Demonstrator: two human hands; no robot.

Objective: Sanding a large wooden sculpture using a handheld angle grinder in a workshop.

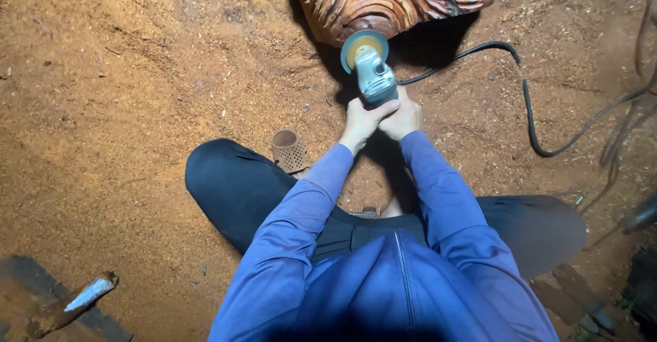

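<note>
Just beyond both hands, wood carving touching grinder disc; left hand and right hand wrapped tightly around grinder body.

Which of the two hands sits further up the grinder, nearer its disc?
The left hand. Its thumb stretches along the grinder body toward the disc, while the right hand wraps the tail end, where the black cord leaves.
</note>
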